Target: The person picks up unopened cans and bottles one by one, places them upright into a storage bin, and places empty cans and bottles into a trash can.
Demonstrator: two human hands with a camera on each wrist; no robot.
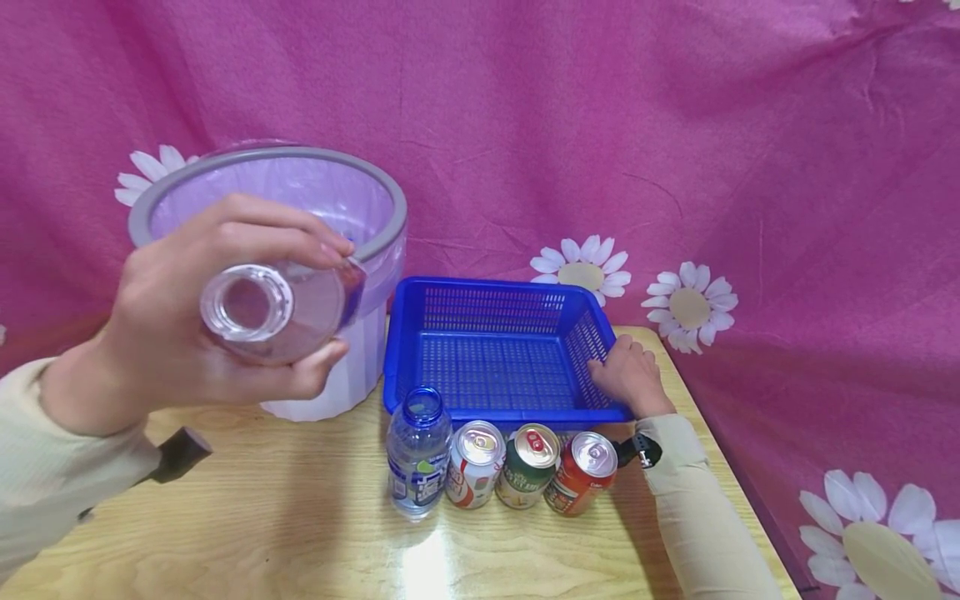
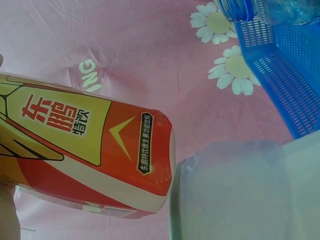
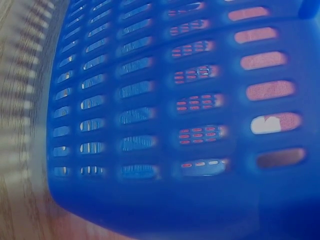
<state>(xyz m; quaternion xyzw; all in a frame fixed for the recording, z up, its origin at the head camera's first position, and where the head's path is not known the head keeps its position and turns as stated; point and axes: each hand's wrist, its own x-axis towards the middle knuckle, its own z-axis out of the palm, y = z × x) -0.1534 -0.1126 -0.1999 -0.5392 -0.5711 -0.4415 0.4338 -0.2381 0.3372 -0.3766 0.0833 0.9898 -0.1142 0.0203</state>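
My left hand (image 1: 225, 308) grips a clear plastic drink bottle (image 1: 307, 304), fingers over the top and thumb underneath. Its uncapped mouth faces the head camera. In the left wrist view the bottle's red and yellow label (image 2: 100, 140) shows, its base close to the trash bin's rim. The lined trash bin (image 1: 393, 196) stands behind that hand, which hides part of it. My right hand (image 1: 633, 375) grips the right rim of a blue plastic basket (image 1: 502, 415), thumb on the inner side. The right wrist view is filled by the basket's slotted wall (image 3: 165, 115).
In front of the basket stand an uncapped clear bottle (image 1: 420, 458) with a blue neck, a white can (image 1: 474, 467), a green can (image 1: 527, 471) and a red can (image 1: 577, 479), side by side on the wooden table (image 1: 337, 533). A pink flowered cloth (image 1: 480, 125) hangs behind.
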